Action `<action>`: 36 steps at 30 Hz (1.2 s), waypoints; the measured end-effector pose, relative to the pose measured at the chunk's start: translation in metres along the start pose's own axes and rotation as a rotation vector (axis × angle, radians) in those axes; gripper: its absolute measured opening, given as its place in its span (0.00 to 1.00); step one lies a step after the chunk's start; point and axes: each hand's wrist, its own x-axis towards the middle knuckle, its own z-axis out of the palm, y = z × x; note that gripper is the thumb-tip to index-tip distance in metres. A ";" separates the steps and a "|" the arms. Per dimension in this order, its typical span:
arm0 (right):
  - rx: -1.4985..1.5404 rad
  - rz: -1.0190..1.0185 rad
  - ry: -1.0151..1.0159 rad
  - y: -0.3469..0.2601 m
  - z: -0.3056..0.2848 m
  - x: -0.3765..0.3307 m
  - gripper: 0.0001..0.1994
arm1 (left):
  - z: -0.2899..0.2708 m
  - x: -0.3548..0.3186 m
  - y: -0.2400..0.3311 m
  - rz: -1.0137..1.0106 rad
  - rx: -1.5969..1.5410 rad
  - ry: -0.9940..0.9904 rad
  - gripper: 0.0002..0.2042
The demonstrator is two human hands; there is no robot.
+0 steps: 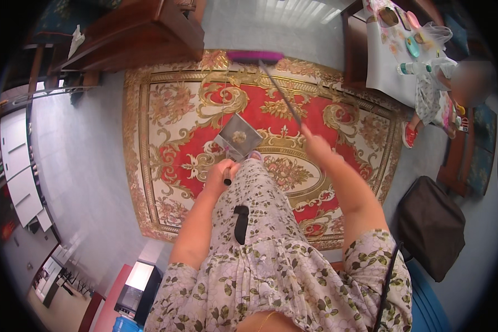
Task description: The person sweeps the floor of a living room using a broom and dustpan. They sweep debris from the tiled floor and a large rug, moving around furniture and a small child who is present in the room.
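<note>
A long-handled dustpan (251, 133) with a grey pan hangs or rests low in front of me, over the rug. My left hand (220, 175) is wrapped round the dark upper end of its handle. A pale, fluffy-looking clump (239, 136) lies in the pan. My right hand (318, 152) grips the grey stick of a broom (254, 57), whose purple head is at the rug's far edge, slightly blurred. Whether the bristles touch the floor I cannot tell. One of my feet (255, 155) shows just beside the pan.
A red and gold patterned rug (329, 113) lies underfoot. Dark wooden furniture (149, 39) stands at far left. At far right, a covered table (379, 66) holds several small items, with another person (426, 97) beside it. A dark brown bag-like thing (430, 227) sits at right.
</note>
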 end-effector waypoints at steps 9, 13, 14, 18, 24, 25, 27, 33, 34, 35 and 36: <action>0.321 0.082 -0.184 0.049 0.002 -0.226 0.32 | -0.006 0.004 0.001 -0.037 -0.016 0.028 0.12; 0.263 0.079 0.142 0.073 0.014 -0.177 0.31 | -0.006 0.008 0.002 -0.077 -0.042 -0.032 0.12; 0.259 0.120 0.205 0.070 0.011 -0.148 0.30 | -0.005 0.010 0.002 -0.076 -0.025 -0.056 0.13; 0.245 0.146 0.398 0.068 0.015 -0.017 0.31 | -0.012 0.006 0.017 0.036 0.050 -0.001 0.11; 0.216 0.265 -0.134 0.032 0.110 -0.120 0.38 | -0.004 0.007 -0.006 -0.046 0.028 0.014 0.13; 0.214 0.206 -0.158 0.030 0.126 -0.165 0.37 | -0.001 0.009 -0.006 -0.043 0.030 0.008 0.13; 0.299 0.190 -0.172 0.020 0.126 -0.221 0.34 | 0.001 0.009 -0.003 -0.054 -0.001 0.002 0.14; 0.913 0.418 -0.002 0.048 0.088 -0.267 0.33 | -0.004 0.001 -0.009 -0.075 0.039 0.030 0.15; 0.875 0.416 0.124 0.066 0.108 -0.259 0.32 | -0.003 0.002 -0.006 -0.045 0.040 0.052 0.15; 0.829 0.412 0.246 0.085 0.129 -0.249 0.32 | -0.003 0.000 -0.001 -0.019 0.045 0.075 0.15; 0.744 0.431 0.370 0.102 0.144 -0.234 0.31 | -0.001 0.001 0.004 0.005 0.043 0.080 0.15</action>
